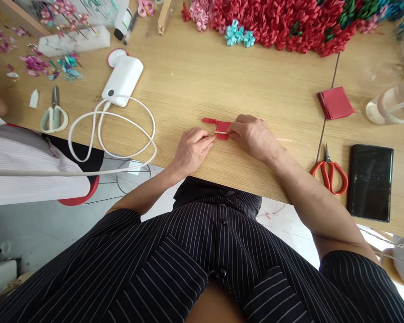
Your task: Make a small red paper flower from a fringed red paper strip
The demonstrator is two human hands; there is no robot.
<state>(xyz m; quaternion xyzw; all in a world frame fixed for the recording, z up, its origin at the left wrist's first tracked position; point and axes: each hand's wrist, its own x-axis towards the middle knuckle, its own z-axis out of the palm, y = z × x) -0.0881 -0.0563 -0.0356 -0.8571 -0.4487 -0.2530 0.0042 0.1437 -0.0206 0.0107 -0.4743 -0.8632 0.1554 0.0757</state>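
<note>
A small red square of cloth or ribbon (pixel 223 126) lies on the table in front of me. A thin wooden stick (pixel 221 132) crosses it, and its far end shows beyond my right hand. My right hand (pixel 252 134) is closed on the stick, its fingers resting over the square's right side. At the square's left edge, my left hand (pixel 195 148) has its fingertips pinched together by the stick's tip, against the red square. A crinkled, rolled red strip (pixel 209 120) lies just above the left fingertips, touching or close to the square's upper corner.
Right: a stack of red squares (pixel 336 103), orange-handled scissors (pixel 330 172), a black tablet-like device (pixel 370 181), a clear water container (pixel 392 105). Left: a white power bank (pixel 124 80) with looped cable, and scissors (pixel 54 112). Red flowers (pixel 276 22) line the back. Another person's sleeve (pixel 30 179) is at left.
</note>
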